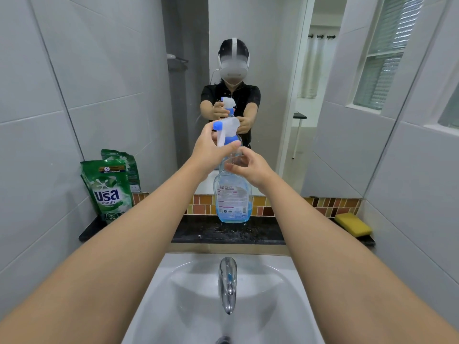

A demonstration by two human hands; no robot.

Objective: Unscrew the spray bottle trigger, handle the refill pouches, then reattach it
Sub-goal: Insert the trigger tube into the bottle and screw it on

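A clear spray bottle (233,194) with a little blue liquid at its bottom stands on the dark ledge (223,233) behind the sink. Its white trigger head (227,129) with a blue nozzle and blue collar sits on the neck. My left hand (211,150) grips the trigger head around the collar. My right hand (248,166) curls around the bottle's upper neck. A green refill pouch (109,189) stands at the ledge's left end, against the wall.
The mirror (273,70) behind the ledge reflects me, the bottle and the pouch. A yellow sponge (352,224) lies at the ledge's right end. Below are the white sink (186,294) and a chrome tap (228,281). Tiled walls close in on both sides.
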